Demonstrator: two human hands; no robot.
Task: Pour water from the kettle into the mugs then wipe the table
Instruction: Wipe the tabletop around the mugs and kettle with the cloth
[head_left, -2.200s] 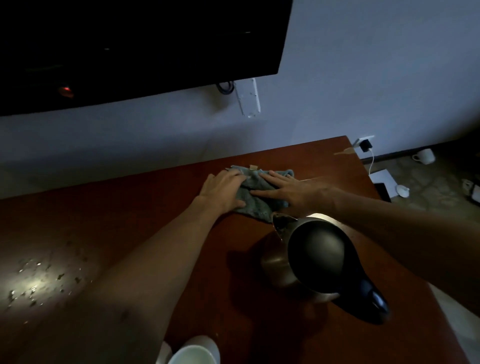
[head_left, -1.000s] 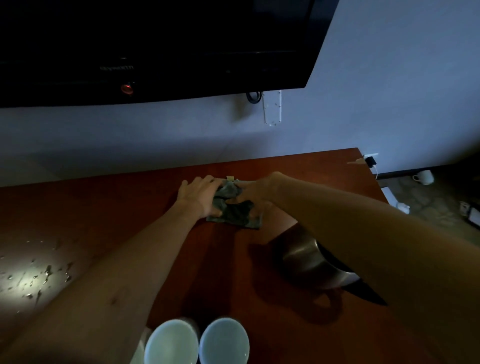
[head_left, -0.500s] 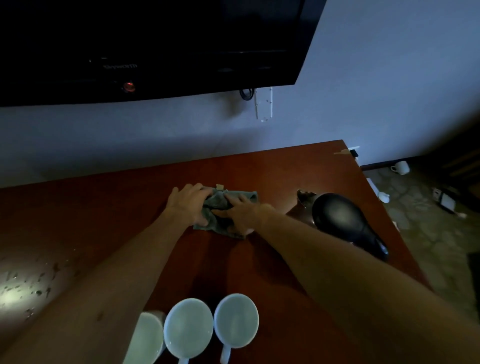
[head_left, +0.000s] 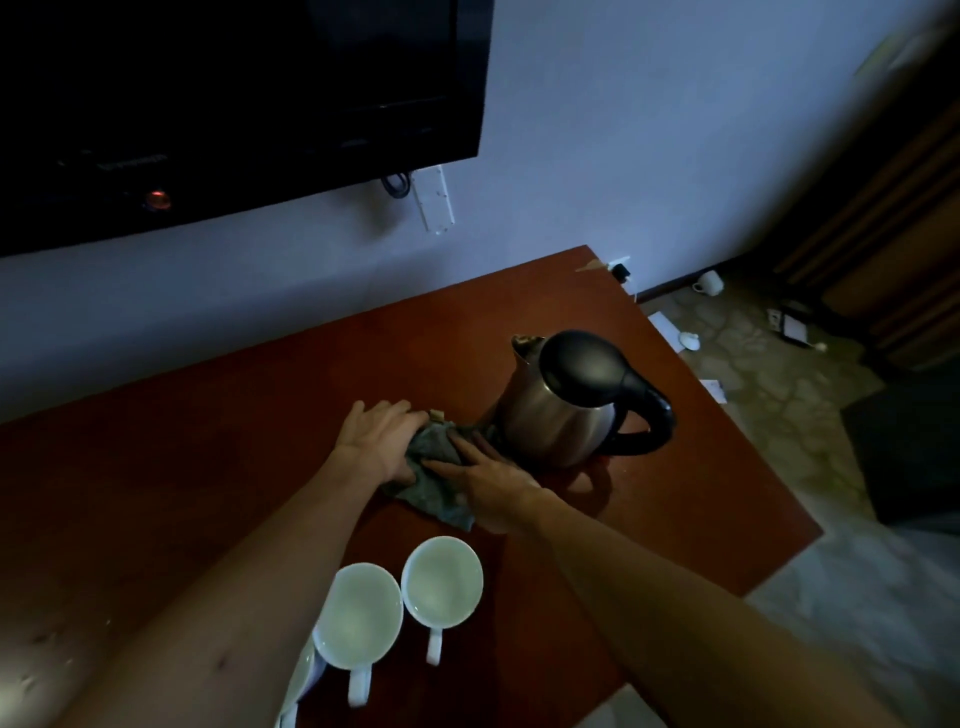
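Nearest you, at about six o'clock on the red-brown surface (head_left: 675, 509), stood the mugs (head_left: 441, 581), two white ones side by side with handles toward you and the rim of a third partly hidden under your left forearm; whether they held water could not be made out in the dim light. Just beyond them, toward twelve o'clock, lay the grey cloth (head_left: 434, 486), bunched and flat on the surface, with both of your hands on it. Your left hand (head_left: 379, 439) pressed its left edge, the fingers (head_left: 392, 410) lying fairly straight and close together over the fabric; your right hand (head_left: 493, 478) rested on its right side, fingers spread toward the kettle. The kettle (head_left: 566, 402) stood upright at about one o'clock from the cloth, just beside it, spout to the far left and black handle to the right. Judging by this, you were in the wiping step, with pouring apparently behind you. The next move called for sliding the cloth across the surface while steering it clear of the kettle base and the mugs.
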